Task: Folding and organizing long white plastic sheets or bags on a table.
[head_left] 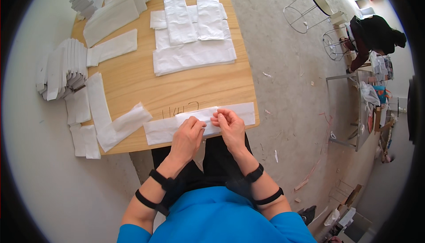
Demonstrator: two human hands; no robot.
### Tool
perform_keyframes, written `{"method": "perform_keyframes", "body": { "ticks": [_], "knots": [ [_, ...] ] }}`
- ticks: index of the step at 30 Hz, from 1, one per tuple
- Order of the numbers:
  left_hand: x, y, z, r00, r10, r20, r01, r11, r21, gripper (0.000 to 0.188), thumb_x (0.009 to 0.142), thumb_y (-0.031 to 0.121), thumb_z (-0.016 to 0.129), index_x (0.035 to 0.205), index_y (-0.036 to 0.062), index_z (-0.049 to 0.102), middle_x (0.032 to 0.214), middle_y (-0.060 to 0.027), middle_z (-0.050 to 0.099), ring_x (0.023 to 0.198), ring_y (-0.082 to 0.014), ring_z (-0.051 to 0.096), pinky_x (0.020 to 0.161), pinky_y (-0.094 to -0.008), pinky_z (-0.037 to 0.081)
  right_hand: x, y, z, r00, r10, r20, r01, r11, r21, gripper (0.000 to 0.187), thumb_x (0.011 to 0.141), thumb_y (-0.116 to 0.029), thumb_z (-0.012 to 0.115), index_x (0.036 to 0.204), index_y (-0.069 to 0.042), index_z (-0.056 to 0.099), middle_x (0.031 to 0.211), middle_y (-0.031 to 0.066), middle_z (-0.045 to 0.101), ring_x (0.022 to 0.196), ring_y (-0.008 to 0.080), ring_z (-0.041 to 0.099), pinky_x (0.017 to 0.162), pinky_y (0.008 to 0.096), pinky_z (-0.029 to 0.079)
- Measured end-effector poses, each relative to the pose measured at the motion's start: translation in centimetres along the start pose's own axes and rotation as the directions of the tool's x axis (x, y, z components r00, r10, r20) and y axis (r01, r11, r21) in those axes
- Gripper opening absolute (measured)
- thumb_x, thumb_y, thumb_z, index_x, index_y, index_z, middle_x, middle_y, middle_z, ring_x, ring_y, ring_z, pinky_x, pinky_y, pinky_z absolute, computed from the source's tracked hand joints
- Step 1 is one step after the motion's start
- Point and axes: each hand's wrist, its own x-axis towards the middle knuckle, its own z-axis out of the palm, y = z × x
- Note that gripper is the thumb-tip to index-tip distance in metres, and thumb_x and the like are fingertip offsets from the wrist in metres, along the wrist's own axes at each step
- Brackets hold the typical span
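Note:
A long white paper-like strip (pixel 242 114) lies along the near edge of the wooden table, with a smaller folded white piece (pixel 188 118) on top of it. Over its middle, my left hand (pixel 187 134) has thumb and fingers pressed together in a pinch; whatever they hold is too small or hidden to name. Close on its right, my right hand (pixel 232 130) hovers above the strip, palm turned inward. Its fingers are loosely bent and apart, and nothing shows between them. Both wrists wear black straps.
White folded strips (pixel 195 53) lie stacked on the table (pixel 195 86). Bundles of white pieces (pixel 66 68) stand along its left side by the wall. To the right are a round stool (pixel 321 3), another person (pixel 372 35) bending at a cluttered table, and floor scraps.

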Motion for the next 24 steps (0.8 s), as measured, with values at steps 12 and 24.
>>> {"method": "perform_keyframes", "body": {
  "ticks": [12,24],
  "knots": [
    [1.1,-1.8,0.8,0.994,-0.020,0.104,0.014,0.998,0.060,0.014,0.081,0.007,0.066,0.094,0.0056,0.059,0.093,-0.0098,0.058,0.093,-0.0300,0.059,0.078,-0.0397,0.050,1.0,-0.8,-6.5,0.833,-0.424,-0.357,0.069,0.719,-0.692,0.023,0.081,-0.014,0.070,0.100,-0.001,0.062,0.085,0.0097,0.063,0.074,0.0239,0.061,0.069,0.0366,0.050],
    [2.5,-1.3,3.3,0.989,-0.013,0.149,-0.003,0.994,0.110,0.027,0.079,0.010,0.070,0.104,0.0100,0.060,0.098,-0.0086,0.058,0.098,-0.0300,0.058,0.083,-0.0416,0.047,2.1,0.4,-9.0,0.845,-0.386,-0.369,0.025,0.719,-0.695,0.028,0.072,-0.018,0.078,0.090,-0.004,0.062,0.081,0.0086,0.059,0.076,0.0266,0.059,0.070,0.0389,0.048]
  ]
}}
